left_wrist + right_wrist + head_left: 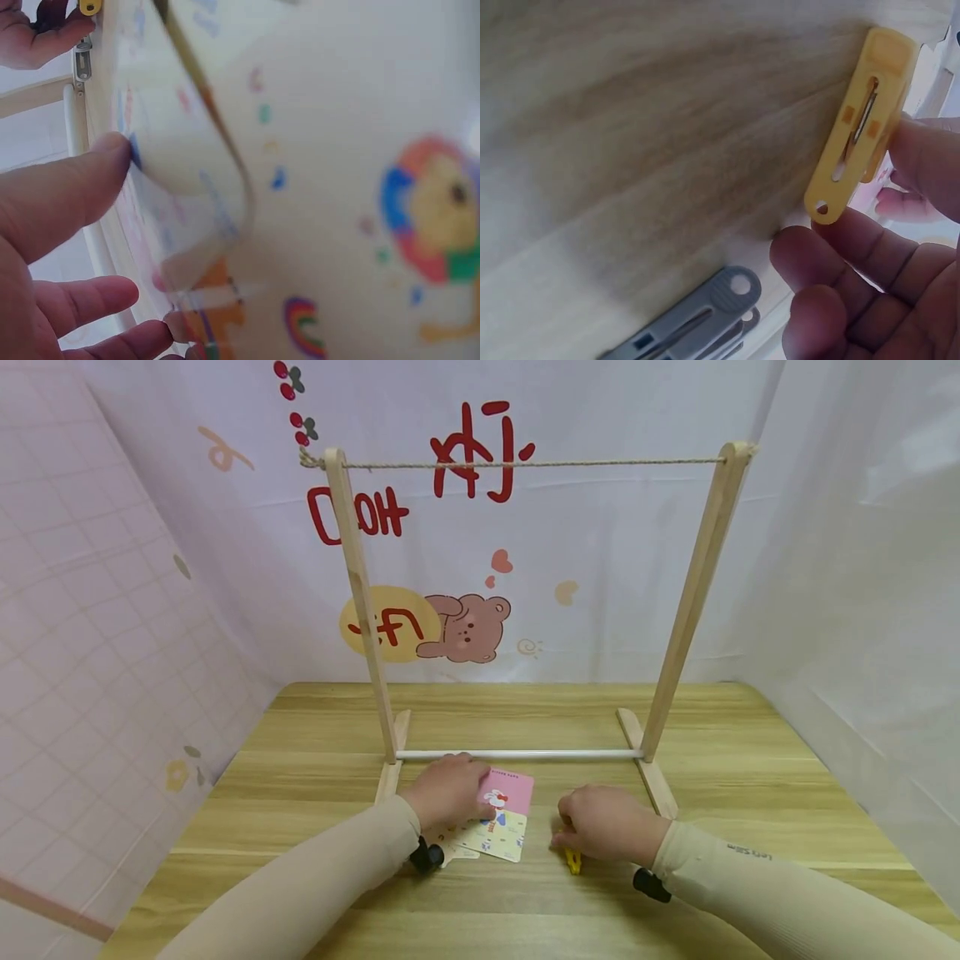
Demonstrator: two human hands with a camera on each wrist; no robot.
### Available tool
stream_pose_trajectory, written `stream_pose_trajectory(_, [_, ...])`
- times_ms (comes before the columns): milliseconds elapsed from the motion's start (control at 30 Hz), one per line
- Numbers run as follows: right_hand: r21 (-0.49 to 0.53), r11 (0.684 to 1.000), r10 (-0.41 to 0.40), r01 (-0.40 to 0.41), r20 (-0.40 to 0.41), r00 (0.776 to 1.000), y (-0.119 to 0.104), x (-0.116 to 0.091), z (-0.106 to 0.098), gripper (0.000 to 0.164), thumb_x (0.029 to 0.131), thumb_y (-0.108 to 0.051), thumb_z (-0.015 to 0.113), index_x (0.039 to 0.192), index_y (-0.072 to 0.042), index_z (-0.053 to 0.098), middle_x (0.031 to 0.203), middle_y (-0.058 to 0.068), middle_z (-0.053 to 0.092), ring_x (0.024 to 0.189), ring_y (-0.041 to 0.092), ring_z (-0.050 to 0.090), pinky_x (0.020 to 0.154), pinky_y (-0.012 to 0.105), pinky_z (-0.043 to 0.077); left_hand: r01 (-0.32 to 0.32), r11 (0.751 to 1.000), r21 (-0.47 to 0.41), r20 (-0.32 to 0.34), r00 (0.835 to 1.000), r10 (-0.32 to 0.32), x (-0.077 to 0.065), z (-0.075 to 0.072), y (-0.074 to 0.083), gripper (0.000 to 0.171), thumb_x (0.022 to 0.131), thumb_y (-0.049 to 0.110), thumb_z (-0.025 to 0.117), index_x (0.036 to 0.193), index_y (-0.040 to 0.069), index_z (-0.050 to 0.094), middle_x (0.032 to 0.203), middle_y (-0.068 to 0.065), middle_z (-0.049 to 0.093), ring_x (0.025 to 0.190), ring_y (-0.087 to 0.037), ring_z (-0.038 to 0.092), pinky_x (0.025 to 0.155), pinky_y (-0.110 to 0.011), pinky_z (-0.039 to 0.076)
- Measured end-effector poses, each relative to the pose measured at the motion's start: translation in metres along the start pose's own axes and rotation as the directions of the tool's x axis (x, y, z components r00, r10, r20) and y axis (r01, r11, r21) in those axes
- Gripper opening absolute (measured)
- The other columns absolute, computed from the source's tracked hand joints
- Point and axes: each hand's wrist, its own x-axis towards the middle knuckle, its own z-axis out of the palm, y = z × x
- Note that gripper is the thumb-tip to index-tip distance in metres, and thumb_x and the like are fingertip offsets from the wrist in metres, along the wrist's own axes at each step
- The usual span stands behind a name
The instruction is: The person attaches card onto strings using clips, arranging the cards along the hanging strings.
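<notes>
In the head view my left hand (448, 789) is over the cards and pinches a pink and yellow card (512, 793) with a white rabbit on it. Beneath, a cream card (460, 853) partly shows, the rest hidden by the hand and the upper card. Colourful small prints on a pale card (315, 225) fill the left wrist view, close to the thumb. My right hand (611, 821) holds a yellow clothespin (862, 127) between thumb and fingers, just above the table. Near those fingers lies a grey clothespin (697, 319).
Behind the hands stands a wooden frame (693, 593) with a twine line (562, 463) strung across its top. A white rod (517, 754) joins its posts low down. The wooden table (525, 910) reaches back to a printed cloth (615, 552).
</notes>
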Motion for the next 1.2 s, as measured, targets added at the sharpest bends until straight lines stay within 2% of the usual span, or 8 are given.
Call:
stream_pose_trajectory(267, [0.015,1.000,0.008,-0.008,0.012,1.000,-0.0031,0.0008,-0.0014,0.042,0.089,-0.041,0.083,0.067,-0.023,0.052,0.062,-0.012,0.048,0.059,0.008,0.044,0.055,0.027,0.037,0.029,0.997,-0.071,0.016,0.999,-0.028,0.0011,-0.0042,0.0011,0.065,0.086,0.050,0.084,0.137,0.015,0.065,0.118,-0.003,0.066,0.107,-0.022,0.060,0.100,-0.042,0.050])
stream_pose_trajectory(500, [0.039,0.999,0.005,-0.005,0.008,1.000,-0.0045,0.0012,-0.0038,0.041,0.088,-0.038,0.084,0.067,-0.023,0.052,0.062,-0.011,0.048,0.058,0.007,0.044,0.054,0.026,0.036,0.056,0.994,-0.095,0.029,0.998,-0.053,0.0027,-0.0075,0.0051,0.076,0.085,0.046,0.087,0.147,0.012,0.059,0.129,-0.008,0.065,0.118,-0.026,0.059,0.108,-0.044,0.047])
stream_pose_trajectory(700, [0.042,0.999,0.013,-0.013,-0.002,1.000,-0.0036,0.0022,-0.0020,0.039,0.088,-0.034,0.085,0.069,-0.022,0.053,0.062,-0.010,0.048,0.058,0.007,0.044,0.053,0.026,0.036,0.062,0.988,-0.142,0.035,0.998,-0.058,0.0051,-0.0068,0.0062,0.082,0.080,0.038,0.093,0.150,0.013,0.058,0.128,-0.007,0.065,0.114,-0.024,0.058,0.104,-0.043,0.048])
stream_pose_trajectory(867, [0.051,0.999,-0.007,0.009,-0.031,0.999,-0.0020,0.0034,-0.0015,0.027,0.090,-0.027,0.081,0.075,-0.019,0.060,0.065,-0.011,0.051,0.060,0.006,0.046,0.055,0.026,0.039,0.060,0.981,-0.184,0.041,0.998,-0.054,0.0059,-0.0059,0.0065,0.083,0.077,0.029,0.095,0.149,0.013,0.058,0.127,-0.006,0.065,0.111,-0.021,0.059,0.102,-0.041,0.049])
stream_pose_trajectory(1067, [0.077,0.997,-0.014,0.019,-0.071,0.997,-0.0007,0.0046,-0.0039,0.019,0.091,-0.025,0.079,0.081,-0.017,0.065,0.070,-0.011,0.054,0.062,0.005,0.047,0.057,0.025,0.042,0.086,0.968,-0.238,0.063,0.995,-0.073,0.0070,-0.0045,0.0069,0.087,0.077,0.020,0.095,0.153,0.014,0.054,0.127,-0.006,0.063,0.102,-0.017,0.057,0.089,-0.037,0.052])
stream_pose_trajectory(1200, [0.093,0.996,-0.010,0.019,-0.093,0.996,-0.0009,0.0050,-0.0060,0.016,0.091,-0.023,0.080,0.084,-0.015,0.067,0.075,-0.008,0.060,0.066,0.006,0.050,0.060,0.027,0.046,0.106,0.952,-0.288,0.074,0.993,-0.089,0.0082,-0.0036,0.0066,0.086,0.076,0.015,0.095,0.152,0.012,0.054,0.120,-0.006,0.062,0.098,-0.018,0.057,0.080,-0.035,0.052])
